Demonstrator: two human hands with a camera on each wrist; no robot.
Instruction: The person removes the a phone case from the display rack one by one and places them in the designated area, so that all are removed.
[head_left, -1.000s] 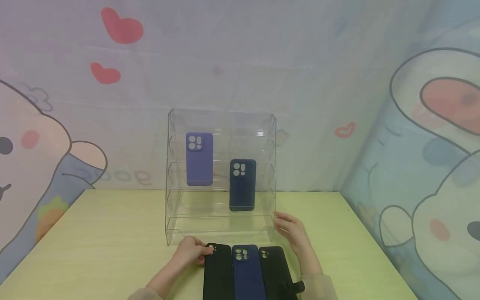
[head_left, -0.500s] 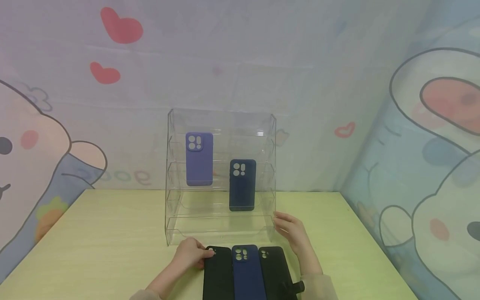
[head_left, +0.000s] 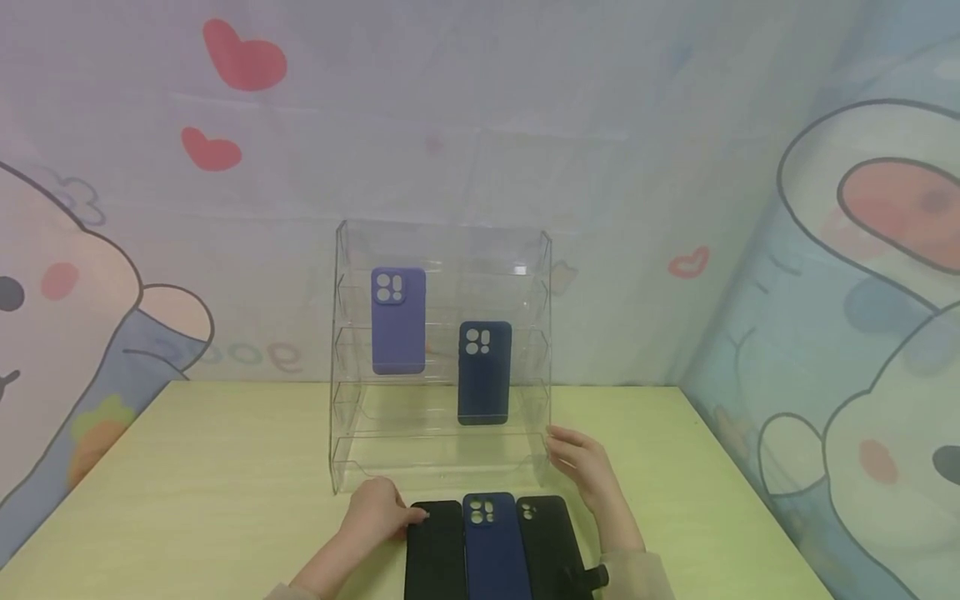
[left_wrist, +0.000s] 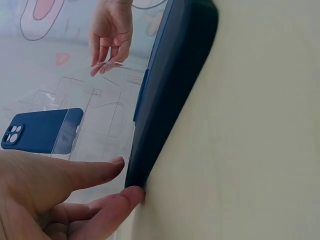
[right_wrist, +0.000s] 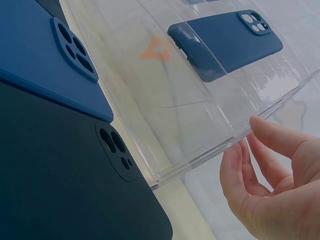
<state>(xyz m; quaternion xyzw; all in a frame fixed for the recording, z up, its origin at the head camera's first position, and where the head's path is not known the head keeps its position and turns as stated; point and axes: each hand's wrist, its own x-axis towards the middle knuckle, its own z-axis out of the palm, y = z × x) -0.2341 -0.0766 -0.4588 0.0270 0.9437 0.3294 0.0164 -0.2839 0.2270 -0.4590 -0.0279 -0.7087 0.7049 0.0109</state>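
My left hand [head_left: 372,510] pinches the far left corner of a black phone case [head_left: 435,550] between thumb and fingers. In the left wrist view, the thumb is above that corner and a fingertip is at its lower edge. Relaxed fingers of my right hand [head_left: 588,471] touch the right side of a clear tiered acrylic rack [head_left: 442,475]. A purple phone case [head_left: 398,333] and a dark blue phone case [head_left: 484,375] stand upright on separate tiers.
In front of the rack lie a blue phone case [head_left: 497,550] and another black phone case [head_left: 553,542], beside the pinched one. A black strap end [head_left: 596,576] is at my right wrist. A printed cloth [head_left: 637,167] hangs behind the pale table [head_left: 225,467].
The far edge of the pinched black phone case has lowered in the head view, and its camera cutout is now mostly covered. My left hand has shifted slightly; the right hand stays put.
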